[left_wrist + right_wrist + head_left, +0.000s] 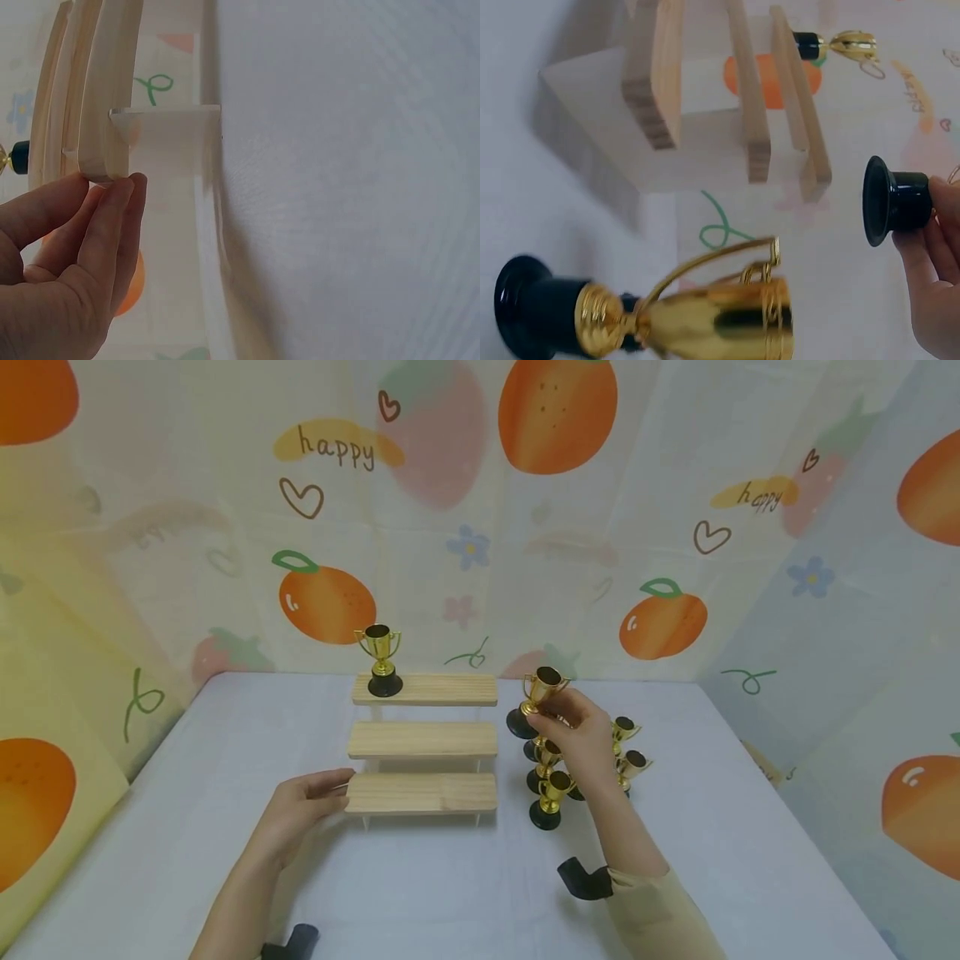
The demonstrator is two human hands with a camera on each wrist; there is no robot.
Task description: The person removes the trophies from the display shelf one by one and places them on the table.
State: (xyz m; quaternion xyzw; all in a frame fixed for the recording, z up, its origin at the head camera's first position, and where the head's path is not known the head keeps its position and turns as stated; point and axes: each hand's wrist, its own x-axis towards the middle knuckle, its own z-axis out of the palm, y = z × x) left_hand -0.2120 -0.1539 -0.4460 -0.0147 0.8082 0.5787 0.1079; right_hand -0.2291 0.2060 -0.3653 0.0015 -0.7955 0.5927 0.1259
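Observation:
A three-step display stand with pale wooden shelves (422, 793) on white supports stands mid-table. My left hand (303, 810) pinches the left end of its lowest shelf, thumb and fingers on the board's edge (105, 161) in the left wrist view. My right hand (585, 743) holds a small gold trophy cup (543, 685) with a black base (911, 201), raised to the right of the top shelf. Another gold trophy (382, 652) stands upright at the left end of the top shelf.
Several more trophies (555, 789) stand grouped on the white tablecloth (420, 893), right of the stand and partly behind my right forearm. A fruit-print cloth (450, 568) hangs behind the table. Black wrist mounts (585, 878) sit on both wrists.

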